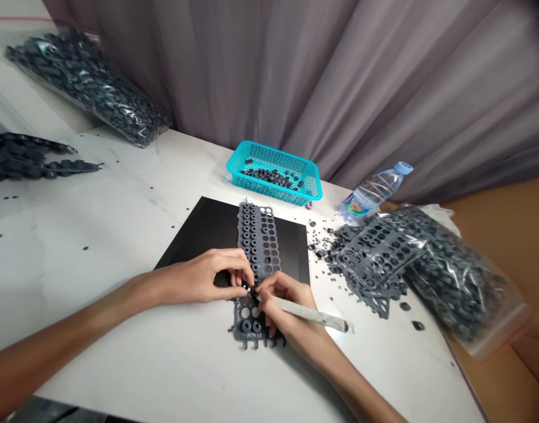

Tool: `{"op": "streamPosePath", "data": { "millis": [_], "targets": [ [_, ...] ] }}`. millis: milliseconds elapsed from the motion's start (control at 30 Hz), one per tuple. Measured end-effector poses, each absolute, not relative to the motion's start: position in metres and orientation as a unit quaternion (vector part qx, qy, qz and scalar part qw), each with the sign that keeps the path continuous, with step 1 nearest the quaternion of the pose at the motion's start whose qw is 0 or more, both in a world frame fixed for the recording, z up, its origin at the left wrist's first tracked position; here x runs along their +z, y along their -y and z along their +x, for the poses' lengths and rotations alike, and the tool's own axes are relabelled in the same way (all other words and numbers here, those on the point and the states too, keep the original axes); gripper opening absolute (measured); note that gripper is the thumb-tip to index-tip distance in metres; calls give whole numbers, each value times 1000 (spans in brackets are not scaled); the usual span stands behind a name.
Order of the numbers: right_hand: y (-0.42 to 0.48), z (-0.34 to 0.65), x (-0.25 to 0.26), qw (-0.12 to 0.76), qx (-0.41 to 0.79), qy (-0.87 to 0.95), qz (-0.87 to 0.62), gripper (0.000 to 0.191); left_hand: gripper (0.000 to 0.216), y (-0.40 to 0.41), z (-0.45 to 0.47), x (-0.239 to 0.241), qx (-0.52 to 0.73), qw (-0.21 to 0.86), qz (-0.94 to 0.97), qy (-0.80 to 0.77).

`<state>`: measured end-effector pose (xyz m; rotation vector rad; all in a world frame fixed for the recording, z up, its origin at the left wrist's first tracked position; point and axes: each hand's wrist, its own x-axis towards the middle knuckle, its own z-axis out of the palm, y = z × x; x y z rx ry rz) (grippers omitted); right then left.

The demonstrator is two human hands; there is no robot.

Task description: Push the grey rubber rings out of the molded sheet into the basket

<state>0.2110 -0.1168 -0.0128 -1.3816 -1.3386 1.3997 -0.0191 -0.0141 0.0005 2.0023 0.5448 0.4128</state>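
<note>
A dark grey moulded rubber sheet [258, 235] with rows of round holes and ring-shaped pieces lies lengthwise in front of me, partly over a flat black board [194, 232]. My left hand [203, 275] is over the sheet's left side, thumb and fingers pinching a small black rubber piece [246, 288]. From the right, my right hand [289, 299] grips a slim tool with a whitish handle [324, 317], like a craft knife. Its tip points toward the pinched piece, but the fingers hide what kind of tip it is. Both hands nearly meet above the sheet.
A turquoise basket [311, 191] with small black pieces stands behind the board. To the right are a water bottle [375, 191], a pile of perforated sheets [375, 252] and a filled plastic bag [463, 282]. Another full bag [84, 82] lies back left. Black scraps dot the white table [132, 346].
</note>
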Motion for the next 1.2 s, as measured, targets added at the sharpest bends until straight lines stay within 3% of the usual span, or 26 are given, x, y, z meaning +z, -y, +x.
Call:
{"op": "streamPosePath", "data": {
  "millis": [567, 767, 867, 1000, 1200],
  "targets": [
    [117, 211, -10, 340, 528, 543, -557, 9, 17, 13, -21, 1, 173, 449, 848, -221],
    [118, 207, -4, 329, 475, 595, -559, 13, 18, 30, -19, -2, 173, 317, 912, -193],
    [119, 204, -3, 335, 424, 631, -557, 16, 26, 41, -19, -2, 230, 252, 924, -171],
    [121, 205, -5, 341, 434, 614, -564, 15, 12, 37, -24, 9, 369, 329, 814, -305],
    [120, 209, -8, 394, 549, 501, -541, 22, 21, 13, -31, 17, 338, 548, 679, -352]
  ]
}}
